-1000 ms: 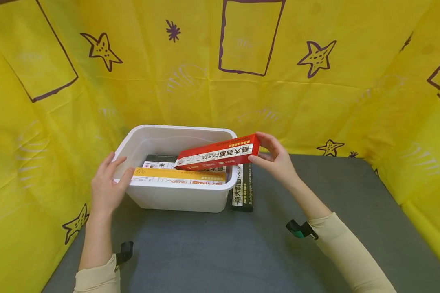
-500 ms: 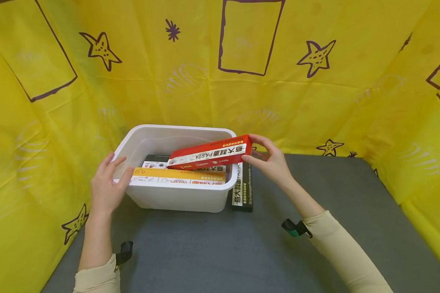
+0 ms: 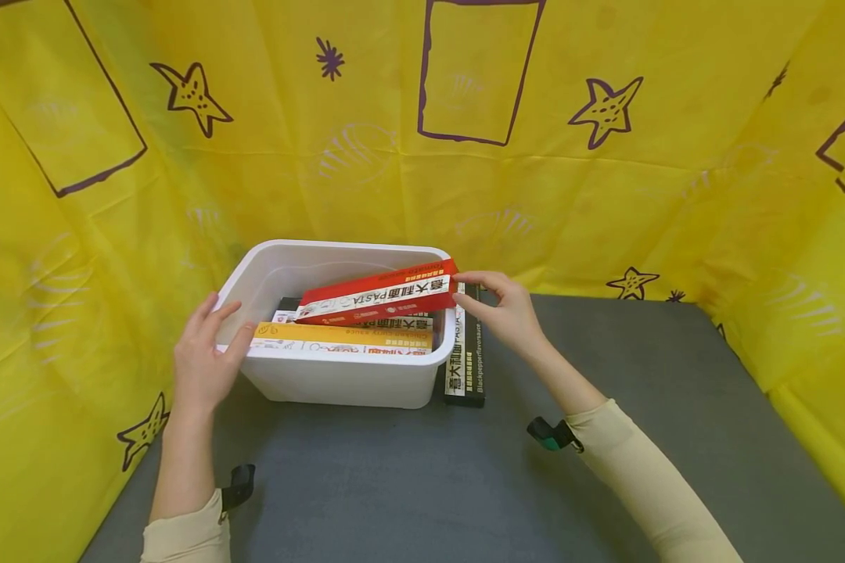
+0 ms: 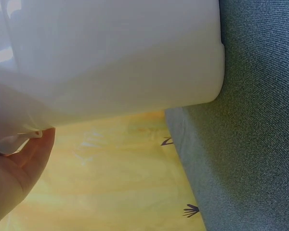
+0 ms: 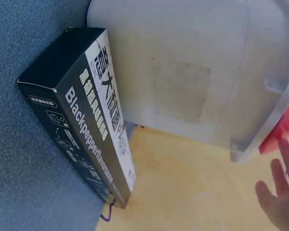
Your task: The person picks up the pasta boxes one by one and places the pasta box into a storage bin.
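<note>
Right hand [image 3: 505, 310] pinching the end of a red pasta box [image 3: 380, 295], tilted over the right rim of a white tub [image 3: 345, 381]. Left hand [image 3: 202, 356] resting on the tub's left rim, fingers relaxed and spread. Inside, a yellow box [image 3: 343, 336]. Just beside the tub on the grey table [image 3: 465, 485], a black pasta box [image 3: 468, 360].
</note>
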Tool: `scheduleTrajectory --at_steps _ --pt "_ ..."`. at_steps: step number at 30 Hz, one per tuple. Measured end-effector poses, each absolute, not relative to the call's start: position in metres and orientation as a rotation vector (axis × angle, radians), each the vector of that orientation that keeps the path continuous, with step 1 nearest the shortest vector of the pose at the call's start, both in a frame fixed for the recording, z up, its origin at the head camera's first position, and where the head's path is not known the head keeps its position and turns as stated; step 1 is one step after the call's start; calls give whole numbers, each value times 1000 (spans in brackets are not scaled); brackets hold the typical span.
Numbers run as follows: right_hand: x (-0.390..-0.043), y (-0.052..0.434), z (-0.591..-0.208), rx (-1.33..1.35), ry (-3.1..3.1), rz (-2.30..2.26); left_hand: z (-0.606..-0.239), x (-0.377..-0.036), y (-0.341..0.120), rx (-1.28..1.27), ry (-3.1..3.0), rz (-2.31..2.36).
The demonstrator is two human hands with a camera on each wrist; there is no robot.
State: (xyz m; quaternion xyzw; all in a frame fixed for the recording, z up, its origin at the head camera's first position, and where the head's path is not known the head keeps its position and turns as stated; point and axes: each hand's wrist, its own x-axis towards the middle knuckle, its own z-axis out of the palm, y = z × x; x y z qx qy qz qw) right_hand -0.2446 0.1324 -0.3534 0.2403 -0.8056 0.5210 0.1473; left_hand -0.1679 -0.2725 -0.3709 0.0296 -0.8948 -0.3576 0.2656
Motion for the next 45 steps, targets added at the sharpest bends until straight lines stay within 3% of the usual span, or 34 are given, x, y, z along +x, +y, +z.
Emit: scheduleTrajectory --at_steps 8,25,38,45 --pt "-241 129 -354 796 -2418 1317 -372 -168 -273 90 -2431 -976" --pt "-232 147 -367 695 -2436 1430 -371 -167 -272 88 -2430 -994" --pt "-226 159 -397 598 -2579 1458 -373 -168 -273 84 -2405 -990" --pt "-223 160 -414 410 -2650 1552 -373 -169 -273 82 -2397 -989"
